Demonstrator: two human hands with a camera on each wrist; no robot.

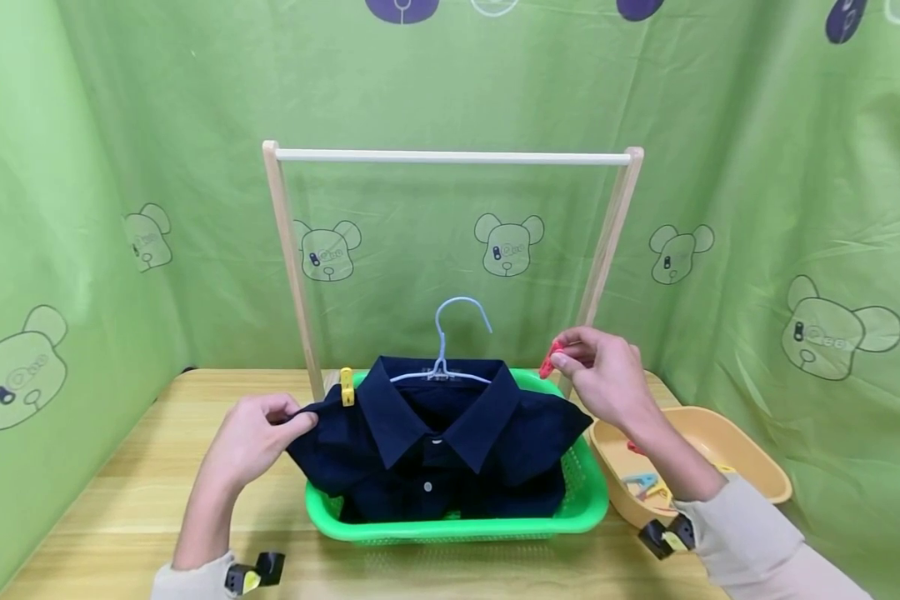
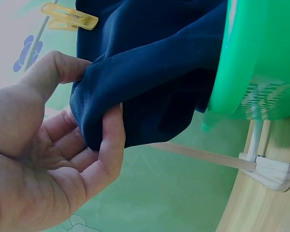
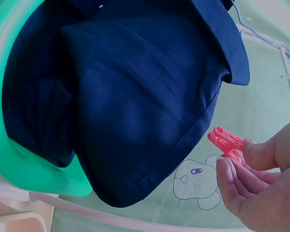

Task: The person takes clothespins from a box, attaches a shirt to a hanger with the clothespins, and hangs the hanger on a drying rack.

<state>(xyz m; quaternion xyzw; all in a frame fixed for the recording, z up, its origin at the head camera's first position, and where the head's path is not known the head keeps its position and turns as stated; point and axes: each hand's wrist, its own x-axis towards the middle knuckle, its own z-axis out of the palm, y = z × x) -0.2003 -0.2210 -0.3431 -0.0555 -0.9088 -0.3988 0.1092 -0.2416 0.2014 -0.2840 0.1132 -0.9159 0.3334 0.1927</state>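
Note:
A dark navy collared shirt (image 1: 435,450) sits on a light-blue wire hanger (image 1: 442,333), its lower part inside a green basket (image 1: 457,529). My left hand (image 1: 255,437) pinches the shirt's sleeve at the left, thumb on one side and fingers on the other. A yellow clothespin (image 1: 347,387) is clipped on that same shoulder, close to the collar. Above the other shoulder, my right hand (image 1: 607,375) holds a red clothespin (image 3: 227,142) between thumb and fingers. In the right wrist view this clothespin is apart from the cloth.
Behind the basket stands a rack with wooden posts (image 1: 292,258) and a white crossbar (image 1: 450,157). An orange-yellow bin (image 1: 757,462) with several coloured clothespins (image 1: 645,483) lies at the right, partly under my right forearm. Green printed curtain (image 1: 450,83) surrounds the wooden table (image 1: 142,467).

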